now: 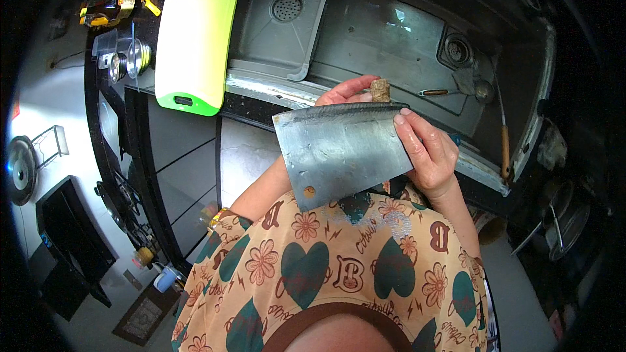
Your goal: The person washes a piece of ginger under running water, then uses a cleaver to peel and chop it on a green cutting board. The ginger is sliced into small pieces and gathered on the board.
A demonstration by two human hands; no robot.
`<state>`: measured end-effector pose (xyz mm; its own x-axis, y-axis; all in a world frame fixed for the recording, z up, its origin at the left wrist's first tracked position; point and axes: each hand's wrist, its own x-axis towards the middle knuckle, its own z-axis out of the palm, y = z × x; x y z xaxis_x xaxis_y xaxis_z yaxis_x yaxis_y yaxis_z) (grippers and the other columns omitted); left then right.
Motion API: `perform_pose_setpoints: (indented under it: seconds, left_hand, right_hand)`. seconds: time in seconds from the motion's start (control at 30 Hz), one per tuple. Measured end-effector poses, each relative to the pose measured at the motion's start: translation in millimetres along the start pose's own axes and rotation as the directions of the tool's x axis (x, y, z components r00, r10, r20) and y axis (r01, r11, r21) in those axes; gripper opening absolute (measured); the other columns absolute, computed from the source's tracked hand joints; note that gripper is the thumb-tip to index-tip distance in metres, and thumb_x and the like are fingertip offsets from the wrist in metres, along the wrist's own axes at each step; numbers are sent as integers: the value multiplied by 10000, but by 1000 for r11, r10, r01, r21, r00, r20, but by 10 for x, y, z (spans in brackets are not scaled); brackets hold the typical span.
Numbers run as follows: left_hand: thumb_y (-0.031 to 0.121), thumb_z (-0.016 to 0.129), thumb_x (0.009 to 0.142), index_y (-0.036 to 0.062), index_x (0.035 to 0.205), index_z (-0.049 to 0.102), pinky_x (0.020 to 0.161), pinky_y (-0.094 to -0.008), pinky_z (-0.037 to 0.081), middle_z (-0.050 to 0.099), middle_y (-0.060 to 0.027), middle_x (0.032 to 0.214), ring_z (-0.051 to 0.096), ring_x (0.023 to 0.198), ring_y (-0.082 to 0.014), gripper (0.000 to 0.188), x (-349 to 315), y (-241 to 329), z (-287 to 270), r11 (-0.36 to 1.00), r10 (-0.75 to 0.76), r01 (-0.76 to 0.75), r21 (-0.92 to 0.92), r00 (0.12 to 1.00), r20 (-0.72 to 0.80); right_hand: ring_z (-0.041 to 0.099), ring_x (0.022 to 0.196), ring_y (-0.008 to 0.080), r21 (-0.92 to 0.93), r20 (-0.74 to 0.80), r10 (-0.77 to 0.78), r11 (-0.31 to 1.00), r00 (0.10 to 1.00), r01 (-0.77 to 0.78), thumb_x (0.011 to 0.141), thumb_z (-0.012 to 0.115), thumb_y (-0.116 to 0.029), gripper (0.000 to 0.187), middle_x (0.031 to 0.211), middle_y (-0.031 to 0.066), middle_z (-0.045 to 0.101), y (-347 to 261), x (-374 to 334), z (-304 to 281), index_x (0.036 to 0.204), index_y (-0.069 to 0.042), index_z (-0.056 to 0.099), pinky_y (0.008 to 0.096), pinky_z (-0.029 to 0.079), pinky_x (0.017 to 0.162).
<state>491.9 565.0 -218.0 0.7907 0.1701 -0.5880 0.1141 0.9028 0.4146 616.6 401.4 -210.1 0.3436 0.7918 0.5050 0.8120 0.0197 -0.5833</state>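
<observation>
You have the cleaver (345, 153) in front of your shirt (349, 274), at the near side of the sink (372, 16), its broad flat face toward you and a small hole near the lower left corner. Your right grip (430, 156) clasps the blade's right end, fingertips on the metal. Your left grip (342, 93) is mostly behind the blade, fingers showing past its upper edge beside a stubby brown piece (381, 90); I cannot tell whether it is clenched. Beyond, a spatula (432, 92) lies in the sink. Leftward, you have a green-edged cutting board (195, 32), then a bottle (107, 12) on the table (145, 29).
</observation>
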Motion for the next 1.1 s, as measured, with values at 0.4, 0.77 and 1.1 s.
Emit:
perform_pose_setpoints:
  seconds: [0.4, 0.77, 1.1]
  left_hand:
    - [218, 549, 942, 27, 1297, 484, 893, -340, 536, 618, -109, 1163, 630, 1036, -207, 408, -93, -75, -84, 980, -52, 32, -197, 994, -101]
    - [144, 574, 926, 44, 1237, 516, 834, -304, 555, 632, -115, 1112, 640, 996, -184, 331, 86, -79, -193, 985, 18, -7, -175, 998, 64]
    - [147, 559, 931, 28, 1247, 496, 829, -266, 547, 632, -81, 1076, 646, 935, -137, 344, 72, -40, -84, 992, -61, 74, -100, 991, 119]
  right_hand:
    - [674, 768, 239, -28, 18, 34, 999, 999, -33, 701, 645, -10, 396, 1016, 127, 661, 322, -77, 112, 1095, -44, 662, 302, 543, 625]
    - [676, 753, 212, 12, -3, 2, 1000, 1000, -2, 683, 655, -2, 422, 1056, 152, 662, 34, 76, -34, 1104, -26, 670, 288, 541, 602]
    - [665, 730, 207, 66, -1, -26, 997, 1000, 26, 703, 663, -51, 377, 1026, 149, 666, 12, 93, -57, 1078, -19, 676, 276, 523, 584]
